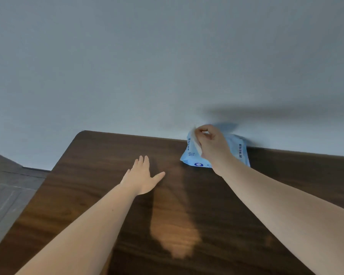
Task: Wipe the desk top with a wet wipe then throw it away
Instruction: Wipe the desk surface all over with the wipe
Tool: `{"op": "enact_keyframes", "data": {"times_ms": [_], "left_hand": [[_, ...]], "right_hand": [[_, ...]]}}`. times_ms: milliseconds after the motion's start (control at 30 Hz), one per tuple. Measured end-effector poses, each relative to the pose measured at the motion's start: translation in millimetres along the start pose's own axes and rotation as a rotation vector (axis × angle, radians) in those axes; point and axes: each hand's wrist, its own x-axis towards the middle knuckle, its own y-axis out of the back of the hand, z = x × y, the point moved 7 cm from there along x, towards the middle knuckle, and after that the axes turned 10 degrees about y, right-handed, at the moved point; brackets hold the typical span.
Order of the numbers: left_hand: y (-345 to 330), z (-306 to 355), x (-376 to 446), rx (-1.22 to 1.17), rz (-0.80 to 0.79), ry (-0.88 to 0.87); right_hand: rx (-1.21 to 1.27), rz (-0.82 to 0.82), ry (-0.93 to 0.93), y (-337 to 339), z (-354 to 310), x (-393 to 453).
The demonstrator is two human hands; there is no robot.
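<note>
From the head camera, a dark wood-grain desk top (107,195) runs up to a pale wall (167,56), and a light blue wet wipe pack (189,155) lies at its far edge, touching or nearly touching the wall. The right hand (212,145) sits over the pack with its fingers curled inward, pinching a white wet wipe (196,144) that shows as a strip along the hand's left side; the hand hides the pack's opening, so whether the wipe is fully free cannot be told. The left hand (142,175) is spread flat, fingers released and holding nothing, low over the bare wood to the left of the pack and clear of it; whether the palm touches the surface cannot be told. Grey flooring (12,191) shows past the desk's left corner, and no bin is in sight. The step in hand looks to be drawing a wipe from the pack, so wiping has not begun. The next move likely calls for pulling the wipe clear, perhaps steadying the pack with the free hand, then pressing it flat on the wood.
</note>
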Motion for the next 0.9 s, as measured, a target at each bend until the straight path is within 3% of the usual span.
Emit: {"op": "enact_keyframes", "data": {"times_ms": [200,333,367,433,500,533,667,900], "left_hand": [[-13,-124,1,0.227,0.105,0.129],[-30,-210,-2,0.221,0.139,0.287],[-35,-229,-2,0.203,0.130,0.323],[-46,-255,-1,0.124,0.122,0.358],[-54,-262,1,0.059,0.147,0.331],[-56,-263,1,0.045,0.166,0.313],[-57,-267,4,0.010,0.205,0.295],[-58,-266,4,-0.043,0.142,0.288]], "right_hand": [[-0.594,-0.463,0.451,-167,3,-23],[-0.727,-0.691,0.444,-264,51,-55],[-0.722,-0.701,0.393,-282,64,-62],[-0.702,-0.544,0.358,-304,79,-64],[-0.824,-0.399,0.403,-320,89,-58],[-0.918,-0.403,0.395,-331,95,-56],[-1.120,-0.601,0.312,-376,108,-46],[-1.057,-0.890,0.491,-452,94,-47]]}}
